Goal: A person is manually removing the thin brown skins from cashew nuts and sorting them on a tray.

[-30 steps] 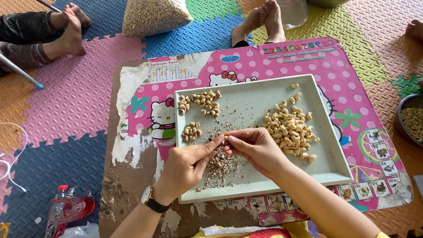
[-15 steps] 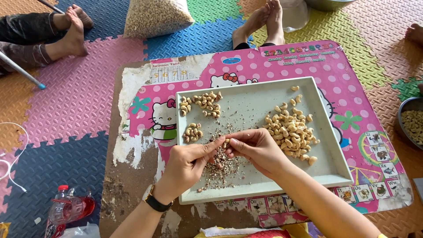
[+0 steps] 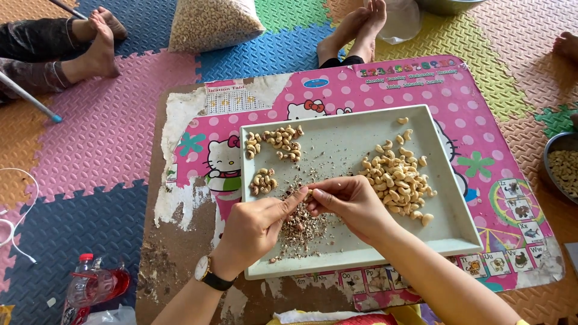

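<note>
Both hands, left hand (image 3: pixel 253 225) and right hand (image 3: pixel 349 201), pinched one cashew (image 3: pixel 308 194) over the grey tray (image 3: pixel 337 141) holding cashew piles (image 3: pixel 397 177) and husk scraps (image 3: pixel 301 229); a clear nut bag (image 3: pixel 211 23) lay beyond.

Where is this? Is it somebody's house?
Probably a home floor used for nut sorting: bright foam puzzle mats, a low cartoon-covered table, barefoot people sitting around, and a tray of cashews.
</note>
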